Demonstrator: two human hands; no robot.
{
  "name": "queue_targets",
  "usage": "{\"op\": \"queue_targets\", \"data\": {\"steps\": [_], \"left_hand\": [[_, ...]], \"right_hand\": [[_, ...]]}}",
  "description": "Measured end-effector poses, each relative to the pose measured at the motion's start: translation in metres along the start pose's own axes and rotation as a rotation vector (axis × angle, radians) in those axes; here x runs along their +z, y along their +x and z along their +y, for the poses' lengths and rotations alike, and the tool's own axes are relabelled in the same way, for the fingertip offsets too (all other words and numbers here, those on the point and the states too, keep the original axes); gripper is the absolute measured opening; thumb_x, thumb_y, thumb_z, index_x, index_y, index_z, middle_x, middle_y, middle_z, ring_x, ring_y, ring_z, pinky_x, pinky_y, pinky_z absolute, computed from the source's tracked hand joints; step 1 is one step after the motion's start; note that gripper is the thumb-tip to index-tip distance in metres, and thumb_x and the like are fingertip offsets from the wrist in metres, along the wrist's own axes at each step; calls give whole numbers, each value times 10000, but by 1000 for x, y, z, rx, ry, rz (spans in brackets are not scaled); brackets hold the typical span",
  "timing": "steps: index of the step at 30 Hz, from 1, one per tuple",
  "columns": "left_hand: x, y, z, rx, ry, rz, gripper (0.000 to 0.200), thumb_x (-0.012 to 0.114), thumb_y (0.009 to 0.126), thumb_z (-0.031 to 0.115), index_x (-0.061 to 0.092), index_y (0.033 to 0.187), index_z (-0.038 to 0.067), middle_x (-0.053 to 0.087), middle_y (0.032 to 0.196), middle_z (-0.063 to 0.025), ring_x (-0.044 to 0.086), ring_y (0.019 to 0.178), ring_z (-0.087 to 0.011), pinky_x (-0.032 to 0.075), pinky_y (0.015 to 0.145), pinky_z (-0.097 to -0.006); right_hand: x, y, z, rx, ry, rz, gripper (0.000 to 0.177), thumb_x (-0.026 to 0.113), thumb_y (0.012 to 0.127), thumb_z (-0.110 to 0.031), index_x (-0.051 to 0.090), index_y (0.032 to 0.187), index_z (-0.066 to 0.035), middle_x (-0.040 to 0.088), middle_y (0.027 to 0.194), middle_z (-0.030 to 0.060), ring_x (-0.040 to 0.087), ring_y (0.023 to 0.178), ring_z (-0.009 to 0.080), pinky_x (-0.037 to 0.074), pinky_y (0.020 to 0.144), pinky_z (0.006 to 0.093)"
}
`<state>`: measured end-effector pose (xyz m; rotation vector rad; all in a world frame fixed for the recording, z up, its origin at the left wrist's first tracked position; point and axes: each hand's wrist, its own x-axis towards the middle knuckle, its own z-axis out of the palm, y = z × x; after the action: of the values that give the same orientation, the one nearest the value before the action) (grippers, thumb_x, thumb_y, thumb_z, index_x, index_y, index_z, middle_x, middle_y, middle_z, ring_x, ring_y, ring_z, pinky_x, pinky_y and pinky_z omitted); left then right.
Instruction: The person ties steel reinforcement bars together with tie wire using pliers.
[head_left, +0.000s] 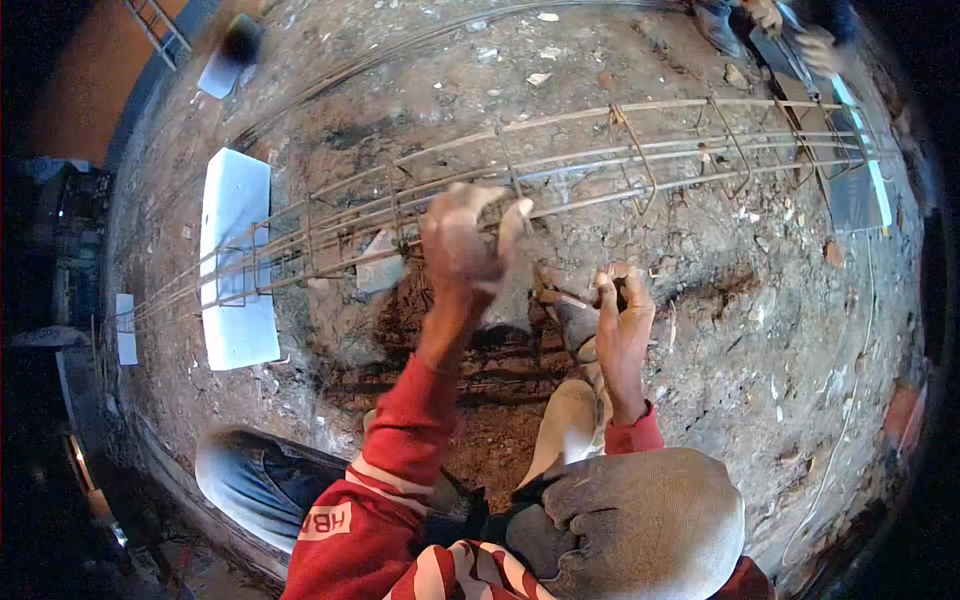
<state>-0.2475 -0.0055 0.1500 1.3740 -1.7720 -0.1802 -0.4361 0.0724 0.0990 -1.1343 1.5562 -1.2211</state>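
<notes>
A long rebar cage (580, 205) of thin rods and square stirrups stretches from left to right in front of me. My left hand (465, 240) is over its near rods beside a stirrup, smeared by motion, with thumb and forefinger toward the bars. Apart from the cage and lower, my right hand (625, 315) is closed, its fingers curled in to the thumb; what it pinches is too small to make out. A shoe (580, 325) and a dark tool-like piece (550, 290) show left of it.
White blocks (238, 320) stand under the cage's left part. At the right end is a grey board (855, 200) with a bright edge. Another person's hand (820, 52) is at the top right, near a metal tool. Stones and rubble litter the dirt ground (740, 340).
</notes>
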Motion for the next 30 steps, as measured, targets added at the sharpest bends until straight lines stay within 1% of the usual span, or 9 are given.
{"op": "queue_targets", "data": {"steps": [2,4,6,9,12,15,18,27,30], "left_hand": [[1,1,-3,-139,277,-54,408,756,820,412,747,974,34,720,970,-191,686,904,-349,528,818,-414],[12,-3,-18,-225,234,-157,419,754,817,430,756,967,39,724,947,-186,692,880,-342,529,810,-408],[22,-13,-39,-237,192,-197,445,740,815,478,775,962,59,734,904,-167,701,799,-331,533,774,-388],[20,-10,-38,-408,48,-303,326,806,770,373,756,901,79,680,938,-176,656,893,-355,509,783,-456],[17,-3,-37,-470,-3,-369,281,817,753,349,771,875,101,685,962,-169,662,894,-351,517,801,-439],[12,4,-28,-606,5,-345,287,829,724,354,781,874,115,693,951,-162,670,894,-347,522,813,-430],[19,7,-43,-653,-42,-439,296,834,707,372,784,865,127,703,971,-161,677,915,-334,527,825,-426],[11,14,-49,-723,-198,-489,365,811,751,370,780,958,70,730,785,-182,718,754,-348,556,726,-411],[-8,17,-26,-640,6,-335,378,785,784,356,763,981,34,723,908,-223,707,851,-364,547,798,-429]], "right_hand": [[-4,-8,15,27,-74,-11,97,567,983,-89,599,978,2,610,797,104,564,769,136,491,717,348],[3,-18,24,14,-203,-1,110,559,978,-72,625,1023,4,650,852,134,614,791,210,484,745,347],[12,-26,16,-67,-233,-3,122,560,981,-72,626,1046,7,603,798,85,547,735,161,454,685,326],[25,-26,25,-232,-152,13,169,560,989,-86,646,1095,13,608,767,64,525,717,141,457,678,324],[25,-24,30,-8,-179,-77,207,565,997,-120,672,1119,10,655,811,75,552,748,132,469,706,299],[31,-27,56,123,99,-177,177,536,1007,-92,662,1090,1,657,819,75,546,704,88,453,617,272],[31,-26,30,168,-37,-268,279,539,1024,-230,689,990,3,590,678,2,507,608,57,379,508,251],[83,12,58,51,323,-152,226,601,966,-192,669,931,21,666,738,38,557,650,90,456,597,275],[96,20,21,270,325,-55,193,594,968,-178,679,957,-4,668,745,32,573,668,94,464,619,271]]}}
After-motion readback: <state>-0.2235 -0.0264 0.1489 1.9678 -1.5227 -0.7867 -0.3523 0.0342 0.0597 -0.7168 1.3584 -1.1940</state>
